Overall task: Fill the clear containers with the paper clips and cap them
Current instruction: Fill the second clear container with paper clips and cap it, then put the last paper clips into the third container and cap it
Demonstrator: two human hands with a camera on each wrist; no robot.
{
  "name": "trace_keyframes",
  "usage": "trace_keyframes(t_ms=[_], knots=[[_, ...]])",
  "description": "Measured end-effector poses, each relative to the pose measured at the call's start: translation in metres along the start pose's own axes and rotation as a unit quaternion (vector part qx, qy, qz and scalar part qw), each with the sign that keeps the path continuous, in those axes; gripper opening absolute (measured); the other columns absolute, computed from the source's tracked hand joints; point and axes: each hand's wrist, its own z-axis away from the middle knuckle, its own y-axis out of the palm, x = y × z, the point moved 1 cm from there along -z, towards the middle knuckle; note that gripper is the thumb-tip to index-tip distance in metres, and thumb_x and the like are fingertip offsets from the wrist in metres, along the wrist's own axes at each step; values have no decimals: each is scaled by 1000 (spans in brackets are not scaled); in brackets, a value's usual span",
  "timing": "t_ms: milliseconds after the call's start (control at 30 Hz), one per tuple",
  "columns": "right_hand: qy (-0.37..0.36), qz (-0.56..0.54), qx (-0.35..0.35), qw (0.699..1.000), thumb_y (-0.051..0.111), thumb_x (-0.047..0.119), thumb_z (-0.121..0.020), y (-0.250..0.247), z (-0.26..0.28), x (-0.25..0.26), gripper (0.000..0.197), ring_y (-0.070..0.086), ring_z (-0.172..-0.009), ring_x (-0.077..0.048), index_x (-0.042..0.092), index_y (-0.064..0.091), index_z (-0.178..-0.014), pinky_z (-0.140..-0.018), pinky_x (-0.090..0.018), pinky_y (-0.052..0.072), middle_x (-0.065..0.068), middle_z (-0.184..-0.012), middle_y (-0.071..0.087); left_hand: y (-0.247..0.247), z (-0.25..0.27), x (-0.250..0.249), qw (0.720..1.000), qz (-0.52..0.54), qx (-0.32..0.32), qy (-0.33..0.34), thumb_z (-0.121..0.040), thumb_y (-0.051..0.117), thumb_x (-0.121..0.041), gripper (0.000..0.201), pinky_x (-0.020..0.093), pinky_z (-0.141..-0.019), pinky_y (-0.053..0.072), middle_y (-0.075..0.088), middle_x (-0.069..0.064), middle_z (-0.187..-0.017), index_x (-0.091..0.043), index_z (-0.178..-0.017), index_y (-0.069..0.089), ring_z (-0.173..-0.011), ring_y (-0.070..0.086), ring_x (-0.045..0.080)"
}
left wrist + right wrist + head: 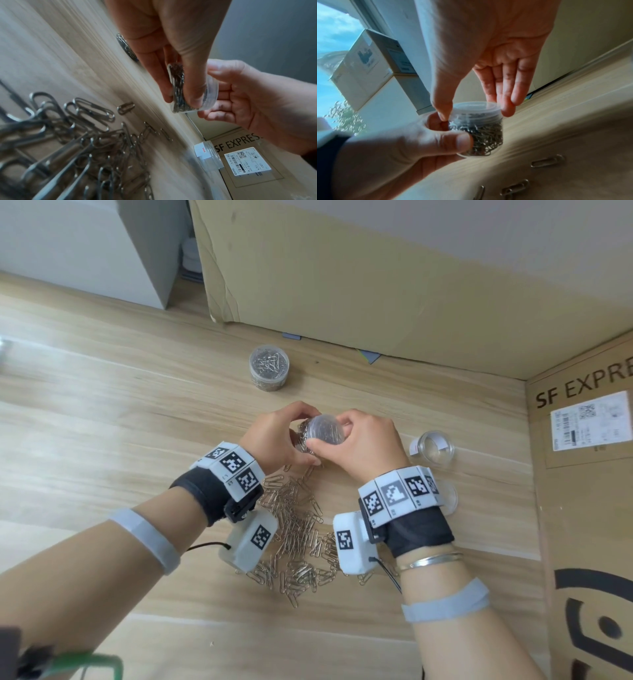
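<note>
A small clear container (302, 436) packed with paper clips is held off the table, gripped round its body by my left hand (274, 436). My right hand (359, 440) pinches the clear cap (324, 429) sitting on its mouth, thumb on one side and fingers on the other. In the right wrist view the cap (476, 109) sits on top of the container (481, 135). In the left wrist view my thumb lies across the container (178, 89). A loose pile of paper clips (298, 529) lies on the table below my wrists.
A capped container full of clips (269, 368) stands at the back. An empty open container (433, 448) with a white label stands to the right, with a loose clear lid (450, 496) beside it. Cardboard boxes (582, 474) wall the right and back of the wooden table (102, 405).
</note>
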Motion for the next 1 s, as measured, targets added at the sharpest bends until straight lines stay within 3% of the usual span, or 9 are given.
trace_keyframes(t_ms=[100, 233, 367, 500, 600, 733, 900, 1000], knots=[[19, -12, -14, 1000, 69, 62, -62, 0, -2, 4, 68, 60, -104, -19, 18, 60, -114, -89, -31, 49, -2, -106, 68, 1, -1, -1, 1000, -6, -24, 1, -56, 84, -15, 63, 26, -70, 49, 63, -1, -112, -15, -111, 53, -62, 54, 9], [22, -44, -23, 999, 70, 59, -64, -2, -8, 8, 68, 59, -108, -18, 20, 59, -119, -93, -33, 48, -2, -113, 66, -1, -7, -3, 999, -17, -44, -9, -58, 82, -13, 66, 22, -74, 43, 60, -1, -115, -14, -115, 50, -69, 55, 10], [5, -54, -29, 998, 69, 55, -69, -2, -14, 8, 65, 57, -110, -19, 23, 56, -123, -94, -32, 46, -2, -118, 63, -5, -14, -4, 999, 0, -31, -10, -59, 82, -10, 77, 30, -82, 52, 56, 5, -123, -15, -127, 45, -89, 61, 19], [-2, -68, -52, 996, 69, 50, -71, -3, -24, 8, 69, 55, -114, -21, 26, 47, -131, -95, -34, 45, -2, -123, 60, -13, -21, -1, 999, -38, -29, 0, -68, 74, -1, 81, 32, -95, 48, 43, 7, -139, -14, -137, 34, -110, 56, 22], [-6, -65, -61, 996, 71, 46, -72, 0, -36, 9, 70, 56, -112, -22, 27, 41, -132, -90, -32, 46, -2, -122, 60, -20, -26, 2, 996, -46, -71, -22, -76, 64, 4, 63, 30, -90, 50, 48, 9, -133, -12, -133, 41, -103, 60, 22], [-28, -53, -87, 994, 70, 39, -73, 8, -52, 13, 62, 58, -109, -24, 26, 44, -128, -84, -27, 43, -4, -120, 62, -27, -30, 7, 986, -108, -122, -22, -79, 51, 5, 31, 27, -84, 48, 62, 8, -113, -9, -106, 59, -92, 64, 23], [-52, -29, -93, 994, 70, 30, -75, 18, -68, 16, 58, 55, -110, -28, 21, 46, -127, -88, -32, 42, -5, -116, 63, -27, -33, 8, 986, -117, -119, -26, -79, 50, 5, 28, 32, -87, 50, 66, 6, -106, -10, -99, 61, -89, 64, 23], [-54, -35, -100, 993, 72, 31, -74, 22, -69, 14, 58, 54, -110, -28, 22, 48, -126, -89, -32, 41, -5, -117, 62, -26, -34, 5, 985, -124, -122, -24, -79, 49, 5, 28, 27, -84, 47, 67, 5, -104, -9, -99, 62, -89, 64, 22]])
